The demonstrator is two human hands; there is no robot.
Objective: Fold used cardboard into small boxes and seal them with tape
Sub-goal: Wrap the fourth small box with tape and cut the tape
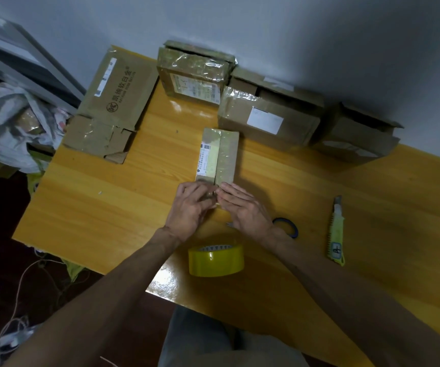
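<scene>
Left hand [187,209] pinches, right hand [244,207] presses straight-fingered, the near end of the small box [217,154]. Sealed boxes [193,75] sit at twelve o'clock; the flattened carton [113,102] at ten looks still to fold.

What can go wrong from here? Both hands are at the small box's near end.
1. The left hand grips and the right hand presses only the small box's near end. Its far end is free, so it may slide or the tape may wrinkle.
2. The tape roll stands near the table edge between the forearms; pulling back may knock it off.
3. The knife lies beside the right hand; a blind reach risks a cut.
</scene>
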